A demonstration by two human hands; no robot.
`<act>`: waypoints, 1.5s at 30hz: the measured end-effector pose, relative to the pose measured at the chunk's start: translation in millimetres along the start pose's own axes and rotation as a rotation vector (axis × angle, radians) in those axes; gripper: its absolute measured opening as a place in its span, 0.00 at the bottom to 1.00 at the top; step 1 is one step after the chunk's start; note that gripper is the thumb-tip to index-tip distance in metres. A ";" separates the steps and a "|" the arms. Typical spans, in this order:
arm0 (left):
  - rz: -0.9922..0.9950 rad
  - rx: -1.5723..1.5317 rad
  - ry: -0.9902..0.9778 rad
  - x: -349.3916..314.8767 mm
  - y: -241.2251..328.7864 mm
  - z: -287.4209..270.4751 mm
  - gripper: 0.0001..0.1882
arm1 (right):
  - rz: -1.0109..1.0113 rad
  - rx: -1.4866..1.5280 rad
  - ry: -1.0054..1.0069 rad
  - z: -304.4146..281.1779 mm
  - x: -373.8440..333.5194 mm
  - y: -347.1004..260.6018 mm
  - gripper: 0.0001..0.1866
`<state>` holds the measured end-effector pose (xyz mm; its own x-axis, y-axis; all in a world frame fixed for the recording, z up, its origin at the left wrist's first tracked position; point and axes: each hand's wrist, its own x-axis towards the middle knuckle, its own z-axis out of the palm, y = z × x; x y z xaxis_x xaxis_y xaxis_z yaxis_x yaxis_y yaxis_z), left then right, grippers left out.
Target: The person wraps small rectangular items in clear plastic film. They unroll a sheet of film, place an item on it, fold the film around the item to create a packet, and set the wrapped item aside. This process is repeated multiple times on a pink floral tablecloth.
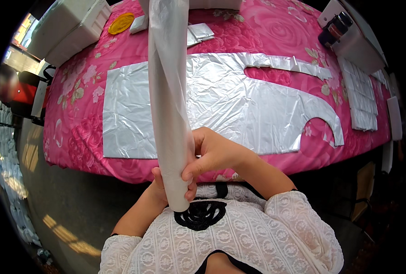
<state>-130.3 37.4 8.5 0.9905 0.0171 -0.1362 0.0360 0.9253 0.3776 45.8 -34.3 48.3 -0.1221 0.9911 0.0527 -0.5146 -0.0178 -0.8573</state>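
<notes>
A long roll of thin, whitish plastic film (171, 100) stands nearly upright in front of me, its lower end close to my chest. My left hand (159, 187) is wrapped around the roll near the bottom, with its palm hidden behind it. Just above, my right hand (209, 153) grips the right side of the roll, thumb across the front. Beyond the roll, a large silvery plastic vest-style bag (239, 105) lies flat and creased on the table, its two handle strips pointing right. The roll covers part of this bag.
A pink floral cloth covers the table (82, 132). White foam boxes (70, 32) stand at the far left, near a yellow round item (121, 23). Folded silvery bags (358, 96) lie at the right, below a dark bottle (335, 29) and a white box (360, 48).
</notes>
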 end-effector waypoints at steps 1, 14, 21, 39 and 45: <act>-0.060 -0.178 -0.221 8.2 -7.2 -6.4 0.44 | 0.022 -0.006 -0.030 2.3 2.9 6.2 0.14; 0.254 0.866 0.456 27.0 4.0 -16.1 0.31 | 0.319 -0.571 0.438 -1.6 -9.7 23.8 0.16; 0.047 0.939 0.603 14.7 8.0 -24.5 0.23 | 0.375 -0.522 0.275 -12.7 -10.6 41.5 0.28; -0.313 1.402 0.712 -22.4 3.3 -16.7 0.23 | -0.349 -1.704 0.146 -53.0 4.6 56.4 0.12; -0.307 1.374 0.745 -35.1 3.1 -13.4 0.22 | -0.360 -1.781 0.606 -105.7 -9.0 15.6 0.13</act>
<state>-166.7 44.7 2.1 0.6550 0.4570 -0.6018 0.7086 -0.0952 0.6991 128.5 -29.5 -19.6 0.2482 0.8300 0.4995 0.9416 -0.0856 -0.3258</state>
